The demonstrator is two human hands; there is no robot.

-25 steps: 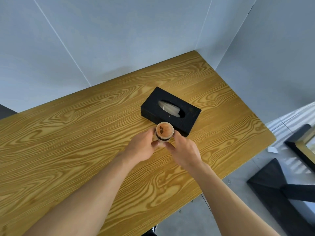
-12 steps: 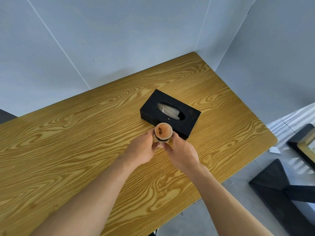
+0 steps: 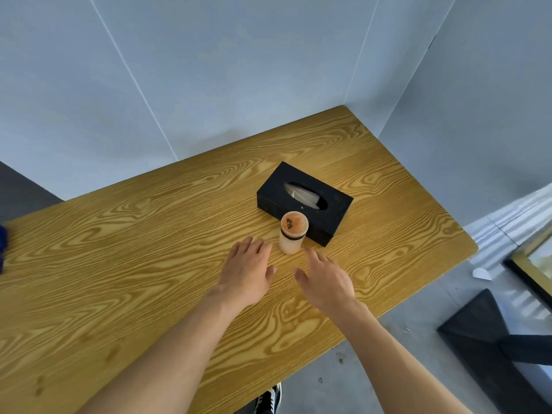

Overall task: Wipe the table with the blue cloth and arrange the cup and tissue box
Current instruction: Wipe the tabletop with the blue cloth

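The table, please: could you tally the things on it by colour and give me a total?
Black: 1, the tissue box
Pale with a dark band: 1, the cup
Blue: 1, the cloth, only partly in view at the left edge
Total: 3 things on the table

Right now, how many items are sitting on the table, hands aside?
3. A cup stands upright near the table's middle; a black tissue box lies just behind it; a bit of blue cloth shows at the far left edge, mostly cut off by the frame.

Grey wall panels point(image 3: 268, 70) — a sneaker point(image 3: 270, 400) on the concrete floor point(image 3: 343, 380)
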